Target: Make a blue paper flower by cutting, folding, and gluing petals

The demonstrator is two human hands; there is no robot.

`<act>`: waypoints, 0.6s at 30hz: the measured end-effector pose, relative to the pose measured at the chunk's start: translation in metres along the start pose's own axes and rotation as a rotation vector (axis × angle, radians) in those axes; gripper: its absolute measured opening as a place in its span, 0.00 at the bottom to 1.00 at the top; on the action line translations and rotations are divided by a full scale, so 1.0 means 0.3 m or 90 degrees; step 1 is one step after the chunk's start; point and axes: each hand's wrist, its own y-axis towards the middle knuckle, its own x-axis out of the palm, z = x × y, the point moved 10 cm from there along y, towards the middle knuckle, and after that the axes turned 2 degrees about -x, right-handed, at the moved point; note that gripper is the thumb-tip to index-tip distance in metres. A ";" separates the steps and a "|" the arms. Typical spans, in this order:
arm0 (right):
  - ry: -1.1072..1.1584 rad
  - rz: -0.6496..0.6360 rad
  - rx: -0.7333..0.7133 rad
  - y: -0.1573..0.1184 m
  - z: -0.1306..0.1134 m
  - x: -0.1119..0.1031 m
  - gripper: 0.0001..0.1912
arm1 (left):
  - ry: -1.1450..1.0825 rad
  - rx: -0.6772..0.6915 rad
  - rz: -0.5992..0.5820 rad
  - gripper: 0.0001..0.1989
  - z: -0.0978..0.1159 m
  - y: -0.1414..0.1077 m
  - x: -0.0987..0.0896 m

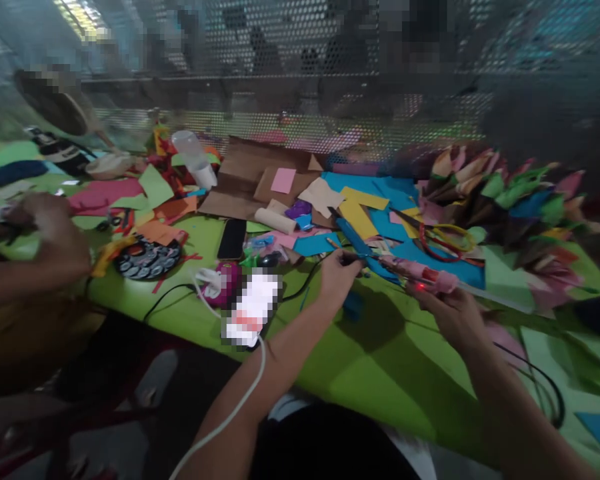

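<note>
Curls the right hand (450, 310) around a pink, red-lit glue gun (430, 273) right of center, aiming its long body leftward at a narrow blue strip (353, 239); pinches it, slanted likewise, in the left hand (341, 272) mid-frame, before brown cardboard (240, 167) on the green counter (330, 367).

A phone (232, 239) (dark-screened) lies near a cardboard tube (275, 220).
</note>
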 end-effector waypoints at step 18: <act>-0.087 0.059 0.101 -0.007 0.056 -0.055 0.23 | -0.004 0.011 -0.009 0.06 0.000 -0.012 -0.001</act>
